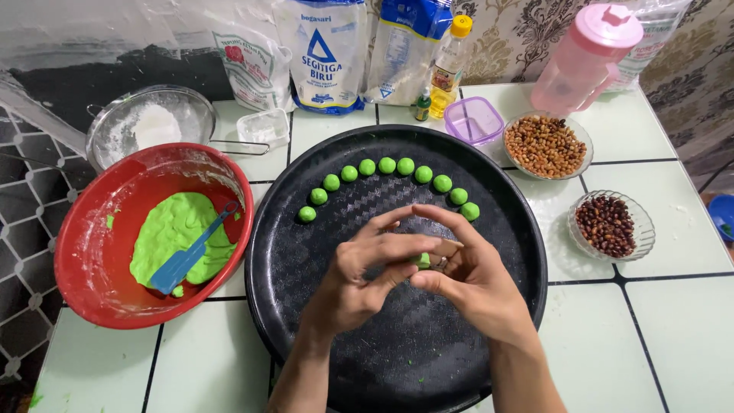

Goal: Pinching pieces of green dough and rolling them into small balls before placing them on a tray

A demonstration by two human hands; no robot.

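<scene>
Barely visible, round dough piece (pixel 423 261) between fingers (pixel 428 243)

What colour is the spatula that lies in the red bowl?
The spatula is blue, lying on green dough; the head view shows it.

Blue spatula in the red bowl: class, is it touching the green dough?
Touching. The head view shows the blue spatula lying on the green dough in the red bowl, blade overlapping it with no gap.
</scene>
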